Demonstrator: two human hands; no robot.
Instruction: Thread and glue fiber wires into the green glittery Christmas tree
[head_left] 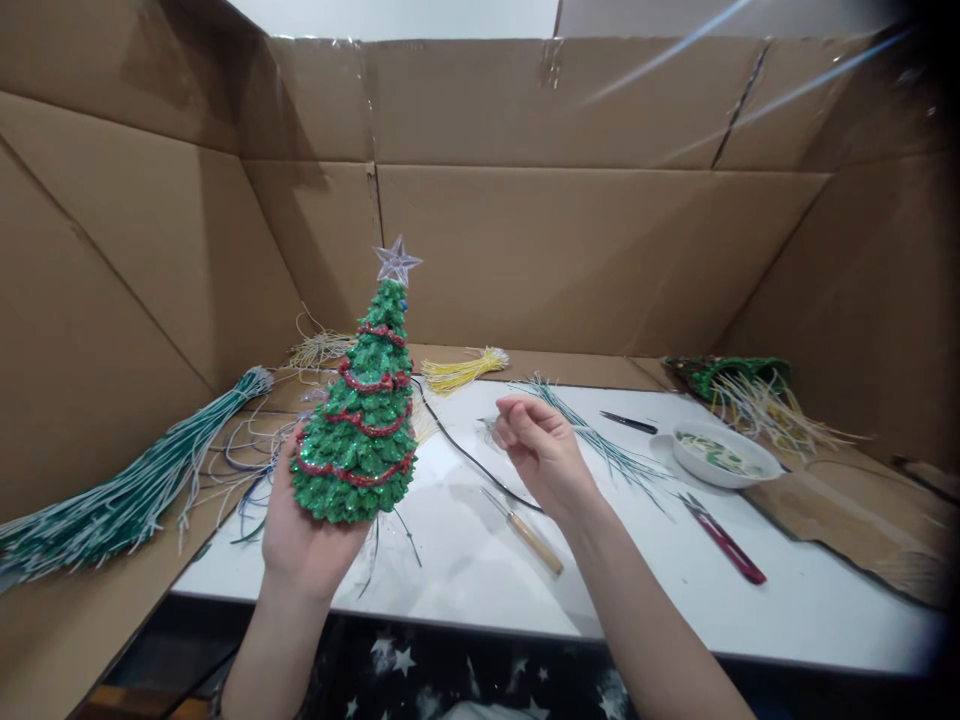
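Tree [356,440] was found upright, slightly tilted, above the near left part of the white table [465,598], a clear star [397,262] at its tip. Working from the left, we noted a green wire bundle [150,470] along the edge, laid lengthwise, we judged, to keep its strands together. The left hand [313,550] gripped the tree from below and the left side, its far fingers hidden behind it; we took the palm to be placed there to bear the weight and leave the front exposed. We recorded a yellow bundle [465,370] at the back, beyond a black cable [457,440]. An awl [529,535] lay between the hands, its wooden handle towards the person, which we considered handy for pick-up. The right hand [538,440] was raised above the table, well apart from the tree, its fingertips drawn together; we could not tell whether anything fine was pinched there. Further right we listed thin green wires [600,435], a dark tool [628,422], red snips [724,540] and a dish [724,455]. We judged that the dish kept the small pieces from scattering.
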